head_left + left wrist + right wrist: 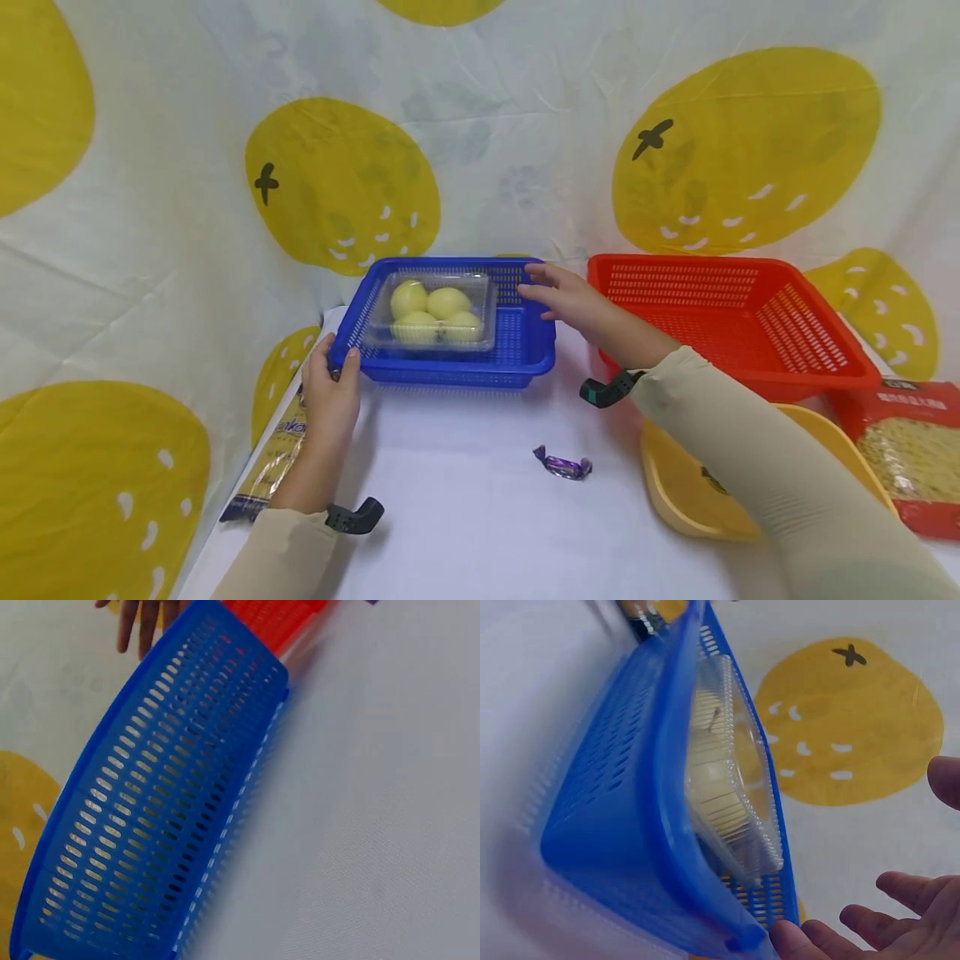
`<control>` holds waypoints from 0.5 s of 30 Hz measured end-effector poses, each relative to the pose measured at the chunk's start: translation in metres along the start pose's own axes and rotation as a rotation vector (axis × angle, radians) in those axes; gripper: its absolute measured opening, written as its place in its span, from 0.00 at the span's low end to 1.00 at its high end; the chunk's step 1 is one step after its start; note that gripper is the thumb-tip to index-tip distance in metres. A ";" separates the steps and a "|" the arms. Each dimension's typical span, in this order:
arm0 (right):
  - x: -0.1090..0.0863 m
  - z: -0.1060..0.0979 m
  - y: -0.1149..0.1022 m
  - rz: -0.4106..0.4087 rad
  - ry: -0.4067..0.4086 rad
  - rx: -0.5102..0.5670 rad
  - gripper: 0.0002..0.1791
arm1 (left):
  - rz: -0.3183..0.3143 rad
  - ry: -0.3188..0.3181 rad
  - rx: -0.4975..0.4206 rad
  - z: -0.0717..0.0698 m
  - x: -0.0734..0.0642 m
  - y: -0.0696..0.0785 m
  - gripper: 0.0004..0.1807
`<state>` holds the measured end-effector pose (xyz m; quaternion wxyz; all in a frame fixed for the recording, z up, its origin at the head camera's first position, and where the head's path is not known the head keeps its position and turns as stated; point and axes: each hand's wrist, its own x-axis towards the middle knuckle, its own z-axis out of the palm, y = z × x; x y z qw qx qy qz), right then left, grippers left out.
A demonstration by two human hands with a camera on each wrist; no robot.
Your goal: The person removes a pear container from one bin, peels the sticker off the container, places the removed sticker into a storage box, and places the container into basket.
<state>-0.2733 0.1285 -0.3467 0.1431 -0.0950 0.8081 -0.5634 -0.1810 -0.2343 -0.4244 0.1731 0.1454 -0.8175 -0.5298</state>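
A blue basket (450, 371) with slotted walls holds a clear plastic box (480, 337) of several pale yellow-green round fruits (448, 302). At the basket's left front corner, my left hand (330, 408) grips the rim between thumb and fingers. Only the basket wall (150, 772) shows in the left wrist view, with those fingers out of sight. My right hand (570, 302) is at the basket's right end, fingers spread and holding nothing. In the right wrist view, one fingertip (791, 941) lies close to the rim; whether it touches cannot be told.
A purple-wrapped candy (562, 467) lies on the white table (450, 517). To the right are a red basket (705, 325), a yellow bowl (667, 492) partly under my right sleeve, and a red food bag (907, 450). A gold packet (277, 450) lies by my left forearm.
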 end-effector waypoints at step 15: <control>-0.056 0.004 -0.006 -0.159 0.031 -0.616 0.54 | 0.471 -0.101 0.293 0.004 -0.013 0.030 0.33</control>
